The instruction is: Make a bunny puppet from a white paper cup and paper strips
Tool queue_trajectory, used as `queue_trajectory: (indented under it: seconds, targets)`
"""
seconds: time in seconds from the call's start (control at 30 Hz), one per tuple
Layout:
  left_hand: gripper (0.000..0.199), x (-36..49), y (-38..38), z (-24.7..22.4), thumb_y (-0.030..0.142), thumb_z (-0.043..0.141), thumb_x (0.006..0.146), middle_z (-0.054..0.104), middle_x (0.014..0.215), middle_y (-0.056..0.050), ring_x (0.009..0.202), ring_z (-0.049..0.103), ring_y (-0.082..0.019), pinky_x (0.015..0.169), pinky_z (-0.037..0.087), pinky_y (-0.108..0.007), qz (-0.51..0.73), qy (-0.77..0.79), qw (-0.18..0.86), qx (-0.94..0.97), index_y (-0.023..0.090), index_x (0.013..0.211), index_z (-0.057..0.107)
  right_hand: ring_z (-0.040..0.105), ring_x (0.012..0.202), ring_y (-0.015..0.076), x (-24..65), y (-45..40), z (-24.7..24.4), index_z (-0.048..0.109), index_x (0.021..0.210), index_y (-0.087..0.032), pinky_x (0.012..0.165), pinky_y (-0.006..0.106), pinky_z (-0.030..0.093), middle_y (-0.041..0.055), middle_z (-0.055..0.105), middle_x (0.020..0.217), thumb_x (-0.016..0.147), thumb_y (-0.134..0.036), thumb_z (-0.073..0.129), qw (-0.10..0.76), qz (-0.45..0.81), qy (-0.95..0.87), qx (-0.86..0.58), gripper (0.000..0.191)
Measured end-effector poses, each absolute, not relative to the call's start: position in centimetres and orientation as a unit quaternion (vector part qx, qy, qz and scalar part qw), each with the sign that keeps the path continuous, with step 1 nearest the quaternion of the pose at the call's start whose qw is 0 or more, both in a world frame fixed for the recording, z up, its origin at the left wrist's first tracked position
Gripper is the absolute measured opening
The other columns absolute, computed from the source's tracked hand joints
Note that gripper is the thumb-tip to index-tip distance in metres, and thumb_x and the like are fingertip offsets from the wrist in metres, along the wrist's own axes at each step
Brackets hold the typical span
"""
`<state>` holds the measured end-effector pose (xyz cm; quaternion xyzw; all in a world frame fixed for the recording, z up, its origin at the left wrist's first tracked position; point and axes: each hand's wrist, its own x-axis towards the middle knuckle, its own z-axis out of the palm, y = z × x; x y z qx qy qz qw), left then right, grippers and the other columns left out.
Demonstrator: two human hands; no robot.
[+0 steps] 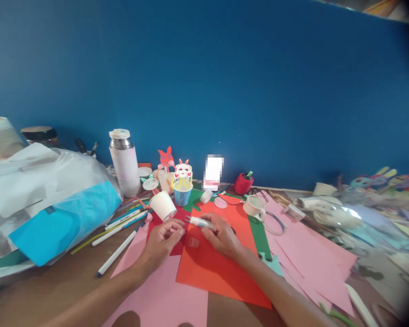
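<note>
In my right hand [220,234] is a small white glue tube [200,222], its thin nozzle pointing left. My left hand [166,237] is closed, thumb and fingertips brought together; whatever they pinch, if anything, is too small to make out. Just beyond the left hand a white paper cup [162,205] lies tilted. A small translucent cap [193,242] rests on the orange-red paper [221,268] between the hands. Behind stands a blue paper cup [182,196] with a bunny face [183,170] on top.
A white flask [125,165] stands at the back left, beside a bulky plastic bag [54,190]. Several markers [117,252] lie left of the hands. A mug [254,207], a roll of tape [274,223] and pink sheets [313,254] are on the right. A blue wall [204,81] closes the back.
</note>
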<state>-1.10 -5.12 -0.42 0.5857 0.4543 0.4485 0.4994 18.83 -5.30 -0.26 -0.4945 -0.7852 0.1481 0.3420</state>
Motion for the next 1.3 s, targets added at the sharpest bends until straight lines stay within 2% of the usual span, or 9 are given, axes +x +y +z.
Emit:
queue_trajectory:
  seconds: [0.17, 0.23, 0.33, 0.5, 0.63, 0.77, 1.0, 1.13, 1.3]
  targets:
    - [0.022, -0.7, -5.7, -0.4, 0.037, 0.058, 0.071, 0.064, 0.082, -0.005, 0.048, 0.049, -0.008, 0.038, 0.031, -0.018, 0.397, 0.431, 0.626, 0.515, 0.015, 0.070, 0.058, 0.059, 0.083, 0.0157, 17.8, -6.0, -0.3, 0.047, 0.109, -0.021, 0.069, 0.025, 0.045, 0.0047, 0.062, 0.096, 0.084, -0.025, 0.044, 0.345, 0.171, -0.791, -0.476, 0.025]
    - [0.023, -0.4, -6.1, -0.2, 0.037, 0.059, 0.071, 0.062, 0.065, -0.003, 0.049, 0.053, -0.010, 0.039, 0.032, -0.018, 0.392, 0.408, 0.671, 0.479, 0.015, 0.070, 0.057, 0.058, 0.085, 0.0176, 17.1, -6.4, -0.7, 0.048, 0.110, -0.021, 0.071, 0.028, 0.045, 0.0064, 0.062, 0.097, 0.084, -0.026, 0.045, 0.345, 0.119, -0.803, -0.470, 0.026]
    - [0.020, 0.0, -6.6, -0.2, 0.034, 0.062, 0.070, 0.060, 0.056, -0.001, 0.053, 0.055, -0.011, 0.052, 0.042, -0.022, 0.417, 0.368, 0.709, 0.434, 0.015, 0.068, 0.058, 0.058, 0.085, 0.0181, 16.2, -6.9, -1.3, 0.049, 0.110, -0.021, 0.072, 0.030, 0.044, 0.0073, 0.063, 0.096, 0.084, -0.027, 0.047, 0.332, 0.033, -0.822, -0.462, 0.027]
    - [0.018, 0.2, -6.8, -0.6, 0.034, 0.062, 0.071, 0.063, 0.056, -0.001, 0.053, 0.055, -0.010, 0.053, 0.040, -0.021, 0.433, 0.383, 0.689, 0.436, 0.015, 0.069, 0.060, 0.058, 0.073, 0.0171, 16.0, -6.9, -1.4, 0.051, 0.103, -0.019, 0.064, 0.027, 0.040, 0.0053, 0.064, 0.086, 0.083, -0.032, 0.049, 0.333, 0.012, -0.799, -0.501, 0.024]
    - [0.019, -0.2, -6.3, -0.9, 0.035, 0.062, 0.070, 0.062, 0.059, 0.000, 0.055, 0.056, -0.010, 0.052, 0.040, -0.020, 0.454, 0.402, 0.681, 0.409, 0.016, 0.072, 0.059, 0.057, 0.071, 0.0175, 16.3, -6.7, -1.2, 0.054, 0.099, -0.018, 0.068, 0.029, 0.034, 0.0047, 0.064, 0.079, 0.078, -0.034, 0.055, 0.335, 0.009, -0.793, -0.508, 0.026]
    - [0.021, -0.5, -5.9, -1.1, 0.037, 0.062, 0.070, 0.061, 0.064, 0.001, 0.057, 0.056, -0.010, 0.053, 0.042, -0.022, 0.457, 0.416, 0.689, 0.380, 0.017, 0.075, 0.057, 0.056, 0.068, 0.0149, 16.3, -6.7, -1.1, 0.057, 0.087, -0.018, 0.067, 0.029, 0.028, 0.0029, 0.064, 0.074, 0.079, -0.032, 0.055, 0.318, 0.019, -0.804, -0.503, 0.016]
    - [0.020, -0.3, -6.4, -1.0, 0.036, 0.060, 0.072, 0.057, 0.058, 0.001, 0.052, 0.051, -0.009, 0.038, 0.026, -0.016, 0.438, 0.415, 0.650, 0.463, 0.016, 0.073, 0.059, 0.054, 0.062, 0.0131, 16.1, -6.8, -1.6, 0.057, 0.072, -0.018, 0.065, 0.029, 0.022, 0.0015, 0.062, 0.066, 0.083, -0.034, 0.050, 0.295, -0.025, -0.808, -0.509, 0.021]
    - [0.017, -0.2, -6.3, -0.8, 0.030, 0.060, 0.072, 0.051, 0.050, 0.003, 0.047, 0.042, -0.006, 0.045, 0.031, -0.018, 0.453, 0.401, 0.643, 0.469, 0.014, 0.065, 0.060, 0.051, 0.058, 0.0127, 15.7, -7.0, -2.1, 0.054, 0.065, -0.017, 0.064, 0.030, 0.021, 0.0020, 0.060, 0.059, 0.085, -0.032, 0.045, 0.285, -0.072, -0.817, -0.497, 0.027]
    - [0.017, -0.2, -6.4, -0.8, 0.027, 0.062, 0.070, 0.050, 0.052, 0.003, 0.052, 0.043, -0.007, 0.052, 0.033, -0.019, 0.467, 0.391, 0.647, 0.459, 0.014, 0.060, 0.059, 0.046, 0.054, 0.0126, 15.5, -7.2, -1.8, 0.051, 0.062, -0.016, 0.062, 0.029, 0.023, 0.0022, 0.056, 0.055, 0.088, -0.030, 0.037, 0.251, -0.079, -0.836, -0.482, 0.033]
